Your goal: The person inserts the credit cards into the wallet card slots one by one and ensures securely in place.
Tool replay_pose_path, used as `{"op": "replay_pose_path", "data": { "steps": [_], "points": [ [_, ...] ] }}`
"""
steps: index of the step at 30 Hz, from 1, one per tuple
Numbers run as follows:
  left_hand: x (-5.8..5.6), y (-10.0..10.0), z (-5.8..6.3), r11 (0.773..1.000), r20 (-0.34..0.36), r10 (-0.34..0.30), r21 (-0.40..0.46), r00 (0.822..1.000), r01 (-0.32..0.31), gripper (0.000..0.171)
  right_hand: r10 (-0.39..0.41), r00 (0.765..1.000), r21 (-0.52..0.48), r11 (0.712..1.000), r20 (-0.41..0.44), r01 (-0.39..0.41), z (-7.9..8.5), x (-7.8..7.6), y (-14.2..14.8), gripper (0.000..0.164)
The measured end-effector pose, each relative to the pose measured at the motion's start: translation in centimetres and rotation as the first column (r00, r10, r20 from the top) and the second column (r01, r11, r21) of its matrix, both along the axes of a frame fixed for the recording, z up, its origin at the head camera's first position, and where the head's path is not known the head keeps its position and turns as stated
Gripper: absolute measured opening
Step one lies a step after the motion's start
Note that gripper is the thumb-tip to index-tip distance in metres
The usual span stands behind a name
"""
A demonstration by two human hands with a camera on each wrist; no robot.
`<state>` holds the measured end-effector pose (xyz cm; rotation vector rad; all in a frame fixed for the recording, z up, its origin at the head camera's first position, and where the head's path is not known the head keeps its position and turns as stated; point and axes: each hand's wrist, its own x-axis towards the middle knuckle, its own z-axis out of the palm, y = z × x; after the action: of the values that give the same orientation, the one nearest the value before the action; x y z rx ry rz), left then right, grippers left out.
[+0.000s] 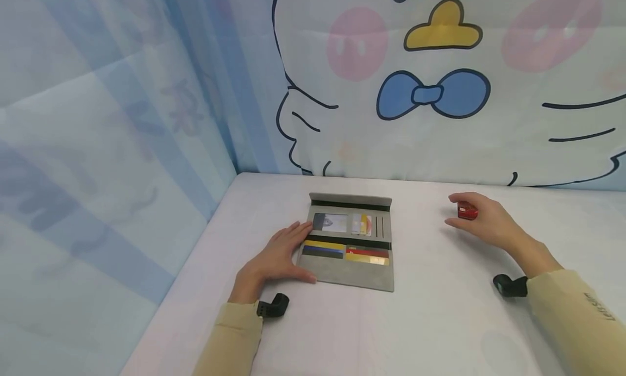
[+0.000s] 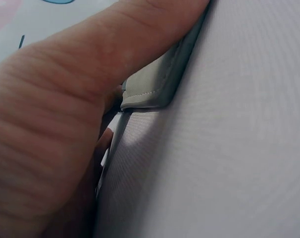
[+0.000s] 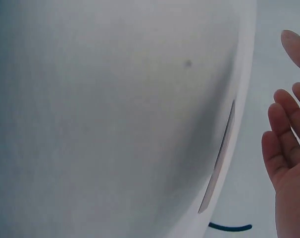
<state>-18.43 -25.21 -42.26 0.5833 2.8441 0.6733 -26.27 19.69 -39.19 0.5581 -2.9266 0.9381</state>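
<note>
An unfolded grey wallet (image 1: 342,274) lies flat on the white table. Cards (image 1: 367,252) poke out of its lower pockets, and a photo card (image 1: 335,222) shows in the clear window above. My left hand (image 1: 279,256) rests along the wallet's left side, fingers spread and thumb at the lower corner. The left wrist view has that thumb close beside the wallet's stitched corner (image 2: 147,91). Raised over the table to the right, my right hand (image 1: 484,218) has a small red object (image 1: 467,210) in the curve between thumb and fingers. The right wrist view hides that object.
White cloth covers the table (image 1: 415,321). Its back edge meets a curtain (image 1: 440,148) printed with a cartoon figure, and a pale blue curtain (image 1: 122,148) hangs along the left side. Dark wrist cameras (image 1: 509,285) sit on both sleeves.
</note>
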Motion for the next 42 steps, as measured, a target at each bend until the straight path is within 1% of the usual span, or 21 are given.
{"op": "replay_pose_path", "data": {
  "steps": [8,12,14,19,23,26,30,34,37,42],
  "points": [
    [0.0,-0.1,-0.2,1.000,-0.006,0.000,0.006,1.000,0.000,0.114,-0.078,0.996,0.011,0.997,0.049,0.077,-0.1,-0.3,2.3,0.071],
    [-0.1,0.0,-0.3,1.000,-0.009,-0.001,-0.001,1.000,0.001,0.115,-0.100,0.991,0.013,0.995,0.092,0.099,-0.1,-0.4,3.2,0.075],
    [-0.1,0.0,-0.3,1.000,-0.012,-0.005,-0.006,1.000,0.005,0.115,-0.107,0.990,0.020,0.994,0.095,0.106,-0.2,-0.6,3.7,0.075],
    [-0.1,0.0,-0.2,1.000,-0.010,-0.007,-0.006,1.000,0.007,0.115,-0.124,0.984,0.070,0.991,0.125,0.116,-0.6,-1.1,5.1,0.079],
    [-0.1,0.0,-0.1,1.000,-0.002,-0.004,-0.002,1.000,0.004,0.114,-0.134,0.975,0.097,0.988,0.179,0.118,-1.0,-1.7,6.1,0.085],
    [-0.1,0.0,-0.2,1.000,-0.001,-0.002,-0.004,1.000,0.002,0.114,-0.121,0.972,0.104,0.989,0.202,0.101,-1.3,-2.0,6.6,0.086],
    [-0.1,0.0,-0.3,1.000,-0.007,-0.003,-0.005,1.000,0.003,0.114,-0.106,0.970,0.131,0.988,0.217,0.079,-1.5,-2.3,6.9,0.088],
    [-0.1,0.0,-0.4,1.000,-0.008,-0.003,-0.005,1.000,0.003,0.114,-0.111,0.972,0.166,0.983,0.209,0.077,-1.5,-2.6,7.2,0.090],
    [-0.1,0.0,-0.3,1.000,-0.009,-0.004,-0.006,1.000,0.004,0.114,-0.113,0.973,0.173,0.982,0.202,0.078,-1.5,-2.8,7.2,0.086],
    [0.0,-0.1,-0.1,1.000,-0.009,-0.005,-0.004,1.000,0.005,0.114,-0.109,0.971,0.157,0.985,0.213,0.076,-1.5,-3.0,7.1,0.079]
  ]
}}
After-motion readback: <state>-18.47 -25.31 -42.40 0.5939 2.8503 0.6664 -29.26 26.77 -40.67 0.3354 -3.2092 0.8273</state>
